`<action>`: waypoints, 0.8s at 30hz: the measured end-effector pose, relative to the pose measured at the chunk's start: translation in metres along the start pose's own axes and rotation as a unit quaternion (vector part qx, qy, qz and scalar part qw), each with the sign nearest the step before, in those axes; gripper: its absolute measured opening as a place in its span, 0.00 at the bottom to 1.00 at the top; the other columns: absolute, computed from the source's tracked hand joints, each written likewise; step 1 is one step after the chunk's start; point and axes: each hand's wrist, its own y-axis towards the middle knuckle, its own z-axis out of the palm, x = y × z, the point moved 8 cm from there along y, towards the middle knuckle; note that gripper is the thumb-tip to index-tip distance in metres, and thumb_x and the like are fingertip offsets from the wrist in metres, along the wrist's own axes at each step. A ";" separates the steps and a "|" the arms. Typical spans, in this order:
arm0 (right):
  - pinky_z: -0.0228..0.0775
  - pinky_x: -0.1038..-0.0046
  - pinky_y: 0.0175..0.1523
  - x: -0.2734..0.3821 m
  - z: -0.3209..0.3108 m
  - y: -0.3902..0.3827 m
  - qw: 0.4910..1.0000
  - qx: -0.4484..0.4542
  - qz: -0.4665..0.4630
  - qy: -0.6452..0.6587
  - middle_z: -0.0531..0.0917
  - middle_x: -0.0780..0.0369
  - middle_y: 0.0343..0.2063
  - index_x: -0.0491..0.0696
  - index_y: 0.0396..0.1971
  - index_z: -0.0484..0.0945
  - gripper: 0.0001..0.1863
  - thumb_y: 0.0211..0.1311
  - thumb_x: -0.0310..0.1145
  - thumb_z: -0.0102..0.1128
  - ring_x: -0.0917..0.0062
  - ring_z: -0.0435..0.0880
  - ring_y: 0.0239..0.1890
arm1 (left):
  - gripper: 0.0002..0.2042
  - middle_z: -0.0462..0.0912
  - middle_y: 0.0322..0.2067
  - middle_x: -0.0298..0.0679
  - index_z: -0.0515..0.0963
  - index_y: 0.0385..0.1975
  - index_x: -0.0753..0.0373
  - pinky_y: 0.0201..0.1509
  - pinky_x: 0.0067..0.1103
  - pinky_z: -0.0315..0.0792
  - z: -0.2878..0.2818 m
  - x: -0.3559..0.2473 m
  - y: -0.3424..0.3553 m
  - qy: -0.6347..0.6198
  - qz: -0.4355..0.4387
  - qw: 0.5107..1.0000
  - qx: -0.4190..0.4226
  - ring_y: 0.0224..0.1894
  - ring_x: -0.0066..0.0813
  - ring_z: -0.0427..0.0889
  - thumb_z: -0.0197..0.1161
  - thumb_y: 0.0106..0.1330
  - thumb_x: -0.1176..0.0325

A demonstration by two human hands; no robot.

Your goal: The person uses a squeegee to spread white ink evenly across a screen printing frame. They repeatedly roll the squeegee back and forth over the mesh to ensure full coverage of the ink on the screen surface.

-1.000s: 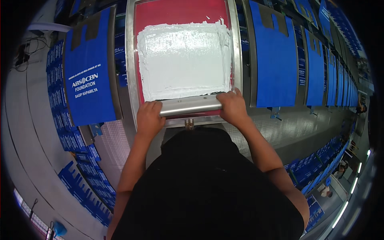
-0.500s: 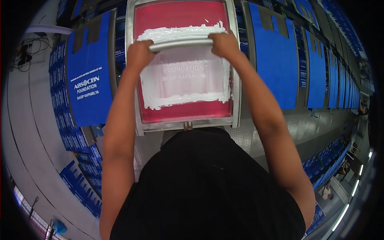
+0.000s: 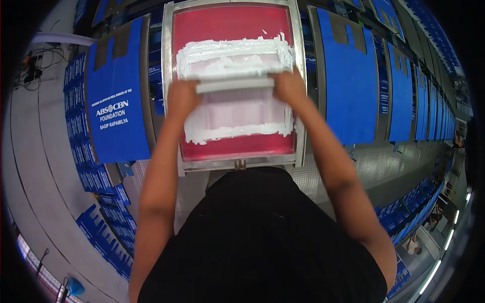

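Plainly apart, the left hand (image 3: 183,99) and right hand (image 3: 290,88) each grip one end of the squeegee (image 3: 235,85), which spans between them across the red screen (image 3: 232,21); white ink (image 3: 222,48) lies beyond its blurred, perhaps ink-coated far edge.

A: anyone else getting motion blur on the squeegee (image 3: 235,85)? can't see its ends, they're under the left hand (image 3: 183,97) and right hand (image 3: 289,87), both smeary too.

B: yep. black shirt (image 3: 262,237)'s cut off at the bottom, and the farthest blue fabric panels (image 3: 447,115) are too tiny to make out.
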 end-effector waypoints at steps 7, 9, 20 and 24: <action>0.62 0.59 0.62 0.018 -0.041 -0.020 0.996 0.089 0.000 0.016 0.85 0.57 0.31 0.55 0.42 0.83 0.22 0.41 0.26 0.56 0.66 0.84 0.39 | 0.11 0.82 0.25 0.50 0.83 0.30 0.61 0.37 0.36 0.74 -0.035 -0.011 -0.020 -0.020 -0.024 0.999 0.037 0.31 0.48 0.82 0.71 0.47 0.65; 0.50 0.49 0.69 0.043 -0.029 -0.098 0.990 0.138 -0.019 0.026 0.85 0.59 0.33 0.53 0.42 0.82 0.21 0.43 0.24 0.56 0.68 0.83 0.43 | 0.18 0.82 0.30 0.43 0.81 0.34 0.60 0.47 0.37 0.68 -0.010 -0.029 -0.104 -0.029 -0.017 0.998 0.052 0.37 0.44 0.79 0.70 0.37 0.75; 0.61 0.56 0.61 -0.026 -0.038 0.065 1.000 -0.027 -0.013 0.004 0.86 0.62 0.32 0.59 0.46 0.82 0.23 0.45 0.29 0.57 0.67 0.84 0.40 | 0.17 0.84 0.29 0.49 0.84 0.37 0.60 0.42 0.35 0.75 -0.026 0.009 0.073 -0.009 -0.062 0.996 0.064 0.35 0.47 0.83 0.71 0.49 0.59; 0.64 0.60 0.58 0.008 -0.053 0.005 0.998 0.057 -0.005 0.015 0.85 0.60 0.31 0.58 0.46 0.81 0.23 0.45 0.29 0.57 0.67 0.84 0.38 | 0.18 0.84 0.32 0.50 0.83 0.38 0.60 0.43 0.34 0.75 -0.033 0.001 0.008 -0.019 -0.070 0.994 0.082 0.36 0.46 0.83 0.71 0.50 0.57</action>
